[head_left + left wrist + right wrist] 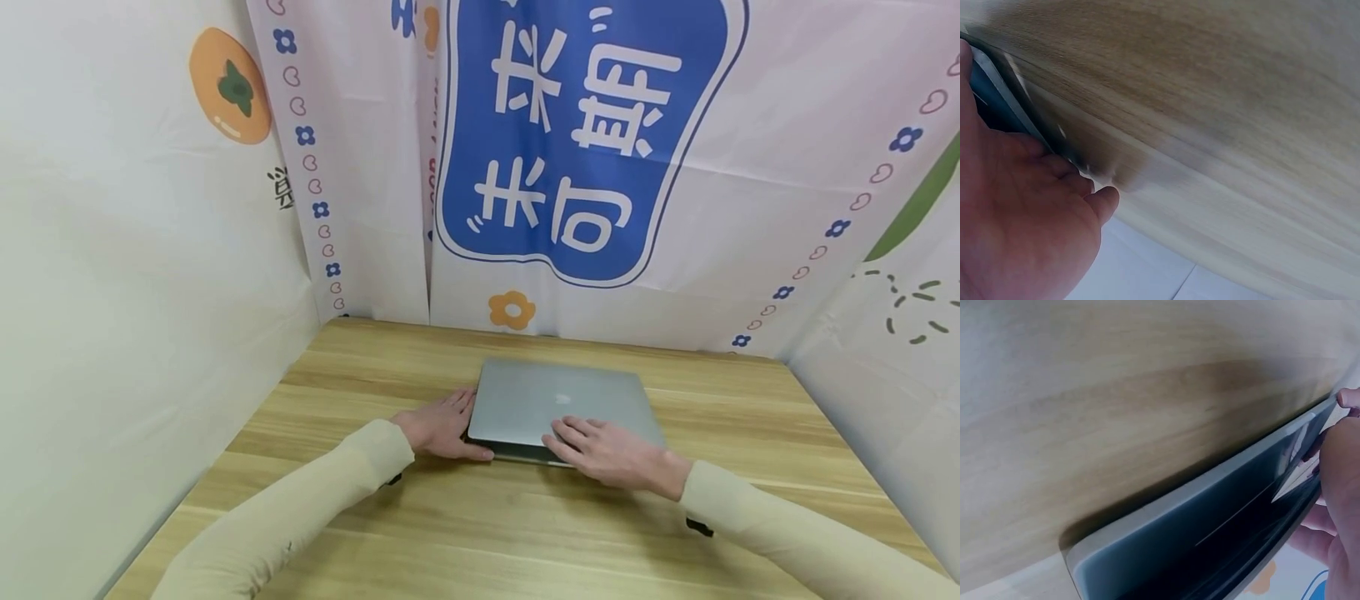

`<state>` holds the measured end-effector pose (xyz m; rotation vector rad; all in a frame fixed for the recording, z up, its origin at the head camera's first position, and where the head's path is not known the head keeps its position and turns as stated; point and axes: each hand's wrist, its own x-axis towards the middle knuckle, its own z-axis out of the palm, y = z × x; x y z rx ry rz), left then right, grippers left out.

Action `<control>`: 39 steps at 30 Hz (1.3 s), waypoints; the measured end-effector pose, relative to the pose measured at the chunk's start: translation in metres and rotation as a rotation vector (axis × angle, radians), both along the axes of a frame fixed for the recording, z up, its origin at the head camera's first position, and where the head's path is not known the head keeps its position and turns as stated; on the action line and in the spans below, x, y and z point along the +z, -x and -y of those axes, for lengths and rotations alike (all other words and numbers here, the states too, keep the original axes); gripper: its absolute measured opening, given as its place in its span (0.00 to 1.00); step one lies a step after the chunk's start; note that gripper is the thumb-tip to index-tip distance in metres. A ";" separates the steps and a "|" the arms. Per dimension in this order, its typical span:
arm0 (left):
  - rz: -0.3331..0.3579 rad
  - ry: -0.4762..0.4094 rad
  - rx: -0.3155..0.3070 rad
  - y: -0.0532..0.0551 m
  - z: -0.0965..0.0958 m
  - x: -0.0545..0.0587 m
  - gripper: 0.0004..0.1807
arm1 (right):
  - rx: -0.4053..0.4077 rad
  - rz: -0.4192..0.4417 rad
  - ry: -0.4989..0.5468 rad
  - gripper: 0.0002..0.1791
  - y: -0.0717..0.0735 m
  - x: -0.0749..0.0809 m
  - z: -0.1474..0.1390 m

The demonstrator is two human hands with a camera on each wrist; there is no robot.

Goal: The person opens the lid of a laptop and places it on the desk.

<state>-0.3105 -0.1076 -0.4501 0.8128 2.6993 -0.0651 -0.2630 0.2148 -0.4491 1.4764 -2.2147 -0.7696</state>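
A silver laptop [562, 400] with a pale logo lies on the wooden table, its lid raised only slightly from the base. Dark screen glass [1204, 531] shows inside the gap in the right wrist view. My left hand [442, 427] holds the base at its front left corner, thumb along the front and fingers along the left side. In the left wrist view the palm of the left hand [1029, 200] shows beside the laptop's edge [1007, 94]. My right hand [607, 450] holds the lid's front edge, fingers over its top; the thumb side is at the gap.
The table [510, 533] has a light wood grain. White printed sheets enclose it, with a blue lettered panel [577, 142] on the back sheet [375, 208], a plain left sheet [135, 250] and another sheet [892, 358] at the right.
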 end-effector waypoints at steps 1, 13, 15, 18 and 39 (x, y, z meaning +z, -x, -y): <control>0.003 0.000 0.001 0.000 0.000 0.000 0.66 | -0.004 -0.002 -0.002 0.32 0.000 0.001 0.000; 0.015 -0.020 0.009 0.001 0.002 -0.001 0.66 | 0.026 0.016 0.087 0.33 0.001 0.019 -0.001; 0.013 -0.016 0.007 0.001 0.002 0.000 0.66 | 0.025 0.018 0.104 0.33 0.002 0.020 -0.002; 0.014 -0.007 0.013 0.001 0.002 0.001 0.66 | 0.030 0.025 0.123 0.33 0.004 0.021 -0.003; -0.015 -0.017 -0.015 0.000 0.005 -0.002 0.63 | 0.045 0.052 0.178 0.31 0.010 0.036 -0.004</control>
